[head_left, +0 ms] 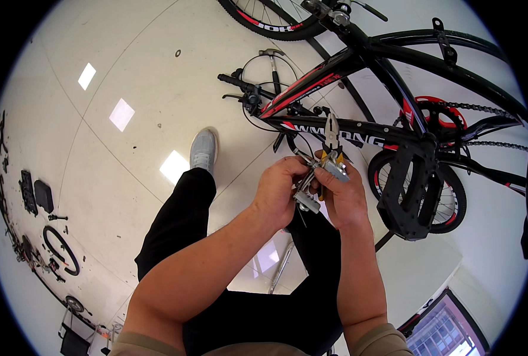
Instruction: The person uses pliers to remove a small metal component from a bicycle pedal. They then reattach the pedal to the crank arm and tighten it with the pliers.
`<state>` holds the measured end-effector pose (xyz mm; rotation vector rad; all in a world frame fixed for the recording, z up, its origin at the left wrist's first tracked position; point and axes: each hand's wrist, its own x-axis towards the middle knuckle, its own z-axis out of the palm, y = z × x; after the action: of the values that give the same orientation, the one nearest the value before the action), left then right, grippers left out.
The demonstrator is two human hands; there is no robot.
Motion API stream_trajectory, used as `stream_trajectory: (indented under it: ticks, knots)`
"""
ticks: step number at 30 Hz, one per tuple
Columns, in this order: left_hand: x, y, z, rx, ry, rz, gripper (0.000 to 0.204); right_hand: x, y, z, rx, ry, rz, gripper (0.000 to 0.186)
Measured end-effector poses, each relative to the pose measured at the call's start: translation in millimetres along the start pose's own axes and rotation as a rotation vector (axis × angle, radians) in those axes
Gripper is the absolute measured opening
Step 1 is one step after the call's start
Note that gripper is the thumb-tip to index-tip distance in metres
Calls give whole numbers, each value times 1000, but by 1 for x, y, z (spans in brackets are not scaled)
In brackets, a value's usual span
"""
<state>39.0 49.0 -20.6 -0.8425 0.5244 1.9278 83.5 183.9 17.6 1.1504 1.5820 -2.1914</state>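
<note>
Both my hands meet over my lap, close to the bicycle frame. My left hand point(277, 188) is closed on a silver metal bicycle part point(307, 200) with blocky ends. A thin wire hangs below it; its exact kind I cannot make out. In my right hand point(345, 196) is a pair of pliers point(331, 132) with yellow-and-black handles, jaws pointing away from me. The right thumb also presses on the silver part, and the fingers hide much of where part and pliers meet.
A black-and-red bicycle frame point(394, 53) lies along the right, with a black pedal point(409, 190) nearby. Beyond my hands are a handlebar point(252, 95) with cables and a hammer point(274, 68). A wheel point(276, 18) sits at the top; loose parts point(62, 249) lie far left.
</note>
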Motion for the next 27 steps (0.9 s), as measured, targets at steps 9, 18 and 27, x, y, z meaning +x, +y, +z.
stream_trajectory:
  ticks: [9, 18, 27]
  knots:
    - [-1, -4, 5, 89, 52, 74, 10, 1, 1, -3, 33, -2, 2, 32]
    - [0, -7, 5, 59, 33, 124, 12, 4, 8, 0, 141, 43, -4, 32]
    - [-1, -3, 5, 79, -12, 82, 15, 3, 5, 0, 132, 30, -7, 31]
